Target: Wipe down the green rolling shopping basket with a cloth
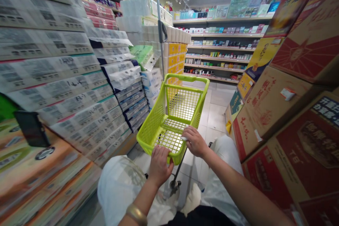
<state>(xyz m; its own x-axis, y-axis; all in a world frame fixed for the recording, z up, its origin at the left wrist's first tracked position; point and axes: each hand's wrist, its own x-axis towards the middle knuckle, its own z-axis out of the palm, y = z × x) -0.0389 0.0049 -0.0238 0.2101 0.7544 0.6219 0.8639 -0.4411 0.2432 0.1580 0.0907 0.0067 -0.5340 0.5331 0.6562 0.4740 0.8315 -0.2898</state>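
Observation:
A lime-green plastic shopping basket [156, 120] on a wheeled frame stands on the tiled aisle floor in front of me, with nothing in it. My left hand [159, 164] is closed over the basket's near rim. My right hand [194, 141] grips the same rim further right, and a small white thing shows at its fingertips; I cannot make out what it is. My knees in light trousers show below, either side of the frame's metal post [178, 174].
Stacked packs of tissue and paper rolls [79, 102] wall the left side. Piled red and brown cartons [278, 113] crowd the right. A metal pole [159, 24] rises behind the basket. Shelves of small goods [219, 56] close the aisle's far end.

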